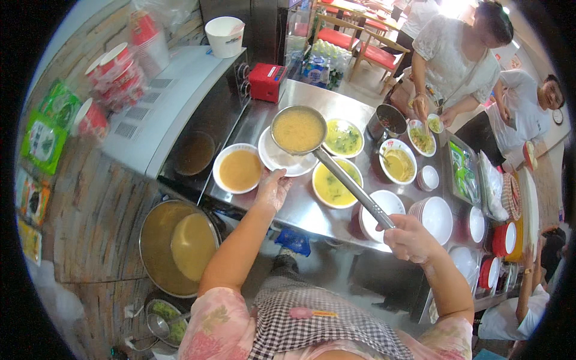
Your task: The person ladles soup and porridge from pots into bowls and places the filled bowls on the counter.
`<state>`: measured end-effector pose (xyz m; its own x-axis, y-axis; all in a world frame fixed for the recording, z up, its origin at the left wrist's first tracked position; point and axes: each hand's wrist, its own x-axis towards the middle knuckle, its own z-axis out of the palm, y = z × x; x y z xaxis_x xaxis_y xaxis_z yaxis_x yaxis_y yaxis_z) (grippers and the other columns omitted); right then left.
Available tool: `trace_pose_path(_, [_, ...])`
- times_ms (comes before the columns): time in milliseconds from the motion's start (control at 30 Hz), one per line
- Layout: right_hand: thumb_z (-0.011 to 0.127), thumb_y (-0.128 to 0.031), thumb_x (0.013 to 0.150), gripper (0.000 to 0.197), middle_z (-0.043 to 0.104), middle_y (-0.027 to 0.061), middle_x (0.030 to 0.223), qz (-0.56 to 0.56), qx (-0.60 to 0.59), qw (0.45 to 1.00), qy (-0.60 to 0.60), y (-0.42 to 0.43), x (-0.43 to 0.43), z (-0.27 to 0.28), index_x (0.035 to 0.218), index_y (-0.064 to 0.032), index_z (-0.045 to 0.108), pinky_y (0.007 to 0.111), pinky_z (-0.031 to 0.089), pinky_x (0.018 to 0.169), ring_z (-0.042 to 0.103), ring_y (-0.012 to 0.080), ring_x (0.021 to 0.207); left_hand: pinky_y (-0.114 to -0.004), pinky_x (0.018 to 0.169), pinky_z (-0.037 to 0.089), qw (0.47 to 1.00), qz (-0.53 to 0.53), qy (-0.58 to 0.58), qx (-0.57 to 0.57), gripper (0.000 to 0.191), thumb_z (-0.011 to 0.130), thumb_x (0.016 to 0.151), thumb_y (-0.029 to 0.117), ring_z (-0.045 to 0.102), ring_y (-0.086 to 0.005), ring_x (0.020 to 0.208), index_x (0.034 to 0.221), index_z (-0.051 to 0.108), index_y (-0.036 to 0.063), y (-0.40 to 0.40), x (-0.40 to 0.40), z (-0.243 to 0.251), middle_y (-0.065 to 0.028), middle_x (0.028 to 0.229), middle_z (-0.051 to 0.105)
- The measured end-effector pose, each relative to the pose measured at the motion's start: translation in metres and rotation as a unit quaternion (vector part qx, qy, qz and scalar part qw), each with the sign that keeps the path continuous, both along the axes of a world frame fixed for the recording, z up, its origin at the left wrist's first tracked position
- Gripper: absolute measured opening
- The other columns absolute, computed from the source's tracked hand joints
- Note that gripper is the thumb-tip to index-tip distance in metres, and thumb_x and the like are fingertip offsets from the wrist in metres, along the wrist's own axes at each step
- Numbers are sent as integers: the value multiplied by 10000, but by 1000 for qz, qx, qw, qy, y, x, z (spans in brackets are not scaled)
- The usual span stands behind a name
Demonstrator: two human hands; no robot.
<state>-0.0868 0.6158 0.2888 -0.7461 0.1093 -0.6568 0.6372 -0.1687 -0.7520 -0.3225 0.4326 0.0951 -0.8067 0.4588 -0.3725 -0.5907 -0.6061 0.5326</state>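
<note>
My right hand (408, 238) grips the steel handle of a large ladle (299, 130). Yellow, grainy-looking food or liquid fills the ladle's round head, above a white bowl (294, 167). My left hand (273, 189) holds that bowl's near rim, thumb on the edge; part of the bowl is hidden under the ladle. Left of it stands a bowl of brown-yellow broth (237, 168). On the right are two bowls of yellow soup with green bits, the near one (337, 183) beside the ladle handle and the far one (343, 137) behind it.
A large steel pot of broth (193, 247) stands low at the left. Stacked white bowls (431, 220) line the counter's right. Across the counter, a person (459, 63) works chopsticks in a noodle bowl (421, 138). A red box (267, 82) sits at the back.
</note>
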Motion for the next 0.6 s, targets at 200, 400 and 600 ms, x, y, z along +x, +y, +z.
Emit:
trace_pose_path(200, [531,-53,809,171,425,-14,546,-46,-32,998,30,31,-50,-34,967,10,515,182,257,305,329,45,344,-397,888,423,1000,3,-27,1,532,481,778,-61,475,-257,1041,1237,294,131,48,-59,-10,-119,1156,430])
trace_pose_path(400, [508,-70,820,134,420,-12,538,-43,20,999,19,43,-98,-53,918,22,509,190,265,304,344,48,345,-386,892,414,998,1,-62,-23,554,491,763,-83,491,-228,1022,1225,324,173,82,-103,-36,-87,1142,451])
trace_pose_path(600, [524,-90,815,124,412,-21,518,-31,55,998,7,54,-121,-67,887,9,506,196,261,307,343,50,346,-374,873,425,997,-7,-68,-38,546,508,758,-83,493,-206,1018,1213,368,185,100,-120,-60,-65,1133,474])
